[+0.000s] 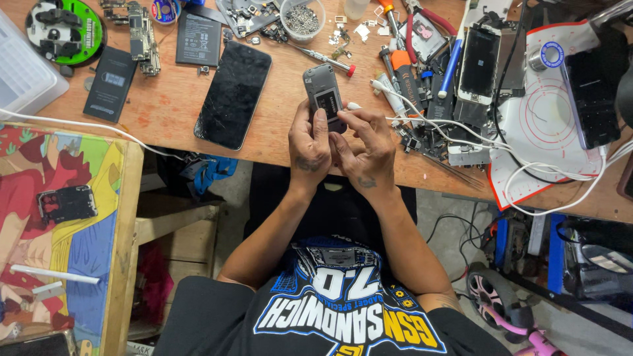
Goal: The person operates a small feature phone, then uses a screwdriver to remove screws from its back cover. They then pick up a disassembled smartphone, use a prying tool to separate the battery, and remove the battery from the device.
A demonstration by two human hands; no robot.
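Scuffed wooden bench [277, 142]; both hands grip a slim grey phone [323, 92].

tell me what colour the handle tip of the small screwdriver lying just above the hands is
Red; the screwdriver lies on the wooden bench, its tip clearest in the head view.

Grey plastic phone [323, 92], matt, with a glossy dark patch, gripped in the left hand [308, 146] and right hand [366, 150]. Bare wood bench [171, 109], worn and stained. Glossy black glass on the big phone [233, 94]. Matt black batteries [111, 84]. Clear plastic cup [302, 18] of bright metal screws. Smooth white cable [455, 123]. Soft black cotton shirt [330, 316].
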